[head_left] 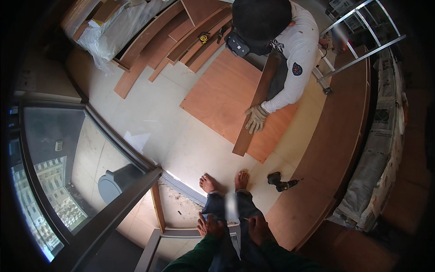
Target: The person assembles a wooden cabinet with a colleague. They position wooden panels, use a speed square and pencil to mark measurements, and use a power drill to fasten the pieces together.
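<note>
My left hand (210, 226) rests at my left knee, over my blue jeans (242, 226), its fingers partly spread. My right hand (258, 230) lies on my right thigh with the fingers curled in; whatever they may hold is hidden. Ahead, a co-worker in a white long-sleeved top bends over a flat reddish-brown wood panel (213, 97) on the floor. The co-worker's gloved hand (256, 119) presses on a long narrow board (244, 138) that crosses the panel. A dark cordless drill (282, 182) lies on the floor to the right of my bare feet (242, 180).
Several wood boards (136, 68) lie at the back left, with a yellow tape measure (204, 38) on them. A metal ladder (362, 54) stands at the back right. A long curved-looking panel (335, 149) and wrapped packs (374, 167) line the right. A framed glass door (115, 136) is at left.
</note>
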Tool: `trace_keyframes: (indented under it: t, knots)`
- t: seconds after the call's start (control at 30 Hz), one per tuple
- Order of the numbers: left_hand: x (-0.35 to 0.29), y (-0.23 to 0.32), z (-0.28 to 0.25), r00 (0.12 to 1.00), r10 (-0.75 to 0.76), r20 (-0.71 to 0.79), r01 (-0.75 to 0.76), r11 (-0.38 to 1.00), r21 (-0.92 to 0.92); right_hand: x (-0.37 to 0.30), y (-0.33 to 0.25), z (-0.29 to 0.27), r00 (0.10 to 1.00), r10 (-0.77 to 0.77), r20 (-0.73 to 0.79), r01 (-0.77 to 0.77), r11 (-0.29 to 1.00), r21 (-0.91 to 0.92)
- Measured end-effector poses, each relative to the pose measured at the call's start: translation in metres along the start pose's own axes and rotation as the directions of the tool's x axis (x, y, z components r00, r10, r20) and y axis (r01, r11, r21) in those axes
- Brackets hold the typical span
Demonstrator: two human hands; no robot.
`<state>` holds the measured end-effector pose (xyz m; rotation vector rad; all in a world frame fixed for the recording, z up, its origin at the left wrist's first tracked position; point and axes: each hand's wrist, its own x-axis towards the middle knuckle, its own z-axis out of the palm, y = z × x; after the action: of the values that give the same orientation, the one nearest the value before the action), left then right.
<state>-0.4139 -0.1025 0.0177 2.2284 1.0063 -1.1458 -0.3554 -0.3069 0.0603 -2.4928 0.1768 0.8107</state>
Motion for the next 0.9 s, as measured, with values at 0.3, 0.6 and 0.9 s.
trace_keyframes:
  t: [0.3,0.6,0.9]
  knots:
    - [-0.004,-0.005,0.000,1.000,-0.001,-0.004,0.001,0.999,-0.037,-0.007,0.002,0.006,0.998,0.059,0.030,-0.060,0.998,0.020]
    - [-0.005,-0.005,0.009,1.000,0.003,-0.014,-0.003,0.999,-0.037,-0.007,0.009,0.005,0.999,0.034,0.029,-0.036,0.997,0.072]
    - [-0.006,-0.003,0.008,1.000,0.002,0.000,-0.002,1.000,-0.029,-0.010,0.024,0.010,0.994,-0.110,0.013,0.109,0.994,0.022]
